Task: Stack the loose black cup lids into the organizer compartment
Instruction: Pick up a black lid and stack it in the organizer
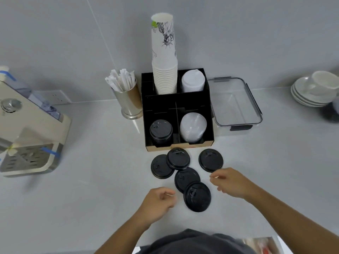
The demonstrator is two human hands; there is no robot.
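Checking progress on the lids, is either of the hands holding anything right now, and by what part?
Nothing is held. The left hand and right hand hover empty over the counter, on either side of the nearest loose black lid, touching none.

A: Any legible text, labels, nos. or brand marks?

B: None readable. Top cup (163,36) carries a black line drawing and a green patch, no letters discernible. Organizer (200,144) front edge shows a small red mark, too blurred to read.

A: Lids, machine?

B: Black lids (211,160) have moulded relief only, no chars resolved. Coffee machine (27,129) has a round dial; no markings legible.
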